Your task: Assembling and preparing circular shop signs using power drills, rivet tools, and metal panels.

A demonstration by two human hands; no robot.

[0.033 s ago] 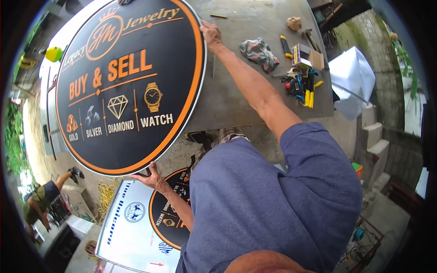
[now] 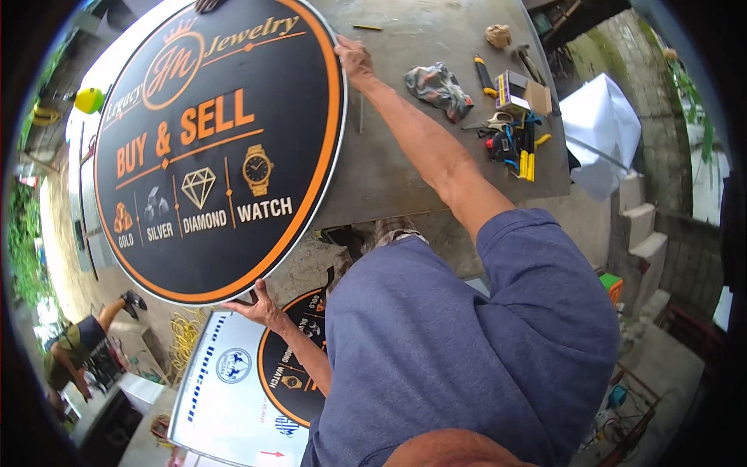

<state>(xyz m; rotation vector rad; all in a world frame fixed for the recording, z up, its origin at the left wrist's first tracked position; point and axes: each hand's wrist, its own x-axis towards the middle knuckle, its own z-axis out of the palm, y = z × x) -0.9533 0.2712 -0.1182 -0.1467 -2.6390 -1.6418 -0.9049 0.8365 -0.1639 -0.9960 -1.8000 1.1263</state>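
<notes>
A large round sign (image 2: 210, 268), black with an orange border and a white rim, stands tilted at the left edge of the table. My left hand (image 2: 263, 310) supports its lower rim, thumb and fingers on the edge. With my arm stretched out, my right hand (image 2: 354, 60) grips the sign's right rim, its fingertips partly hidden behind it. At the sign's top edge, dark fingers (image 2: 207, 5) show, apparently another person's hand. Below my left forearm, a second round black and orange sign (image 2: 294, 366) lies against a white printed panel (image 2: 226, 412).
The grey table (image 2: 389, 167) carries a crumpled cloth (image 2: 438, 89), a yellow-black cutter (image 2: 485, 75), a small box (image 2: 513, 92), scissors (image 2: 496, 121), yellow-handled tools (image 2: 527, 165) and a hammer (image 2: 531, 64). White sheeting (image 2: 603, 128) hangs beyond it. A person (image 2: 78, 342) bends at far left, near yellow rope (image 2: 185, 338).
The round sign and my right hand have shifted slightly left in view. More of the dark fingers shows at the sign's top edge. Both my hands keep their hold.
</notes>
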